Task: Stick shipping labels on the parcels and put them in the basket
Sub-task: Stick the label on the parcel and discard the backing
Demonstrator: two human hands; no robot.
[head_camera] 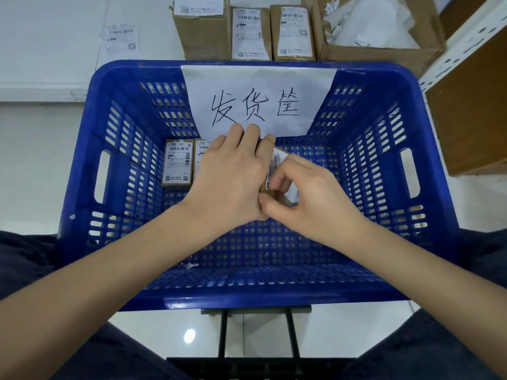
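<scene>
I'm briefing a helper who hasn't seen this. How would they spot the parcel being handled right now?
Find the blue basket with the handwritten paper sign. Over its middle, the left hand and right hand grip one small brown parcel. Unlike the two labelled parcels lying flat at the far left, it is tilted and held up.

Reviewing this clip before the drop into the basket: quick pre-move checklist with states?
1. Parcel gripped by both hands, left hand and right hand: ok.
2. Label on the held parcel: ok; fully flat: cannot tell.
3. Parcel is over the blue basket: ok.
4. Bare basket floor right of the labelled boxes already inside: ok.
5. Parcel's far side, hidden by fingers: cannot tell.
</scene>
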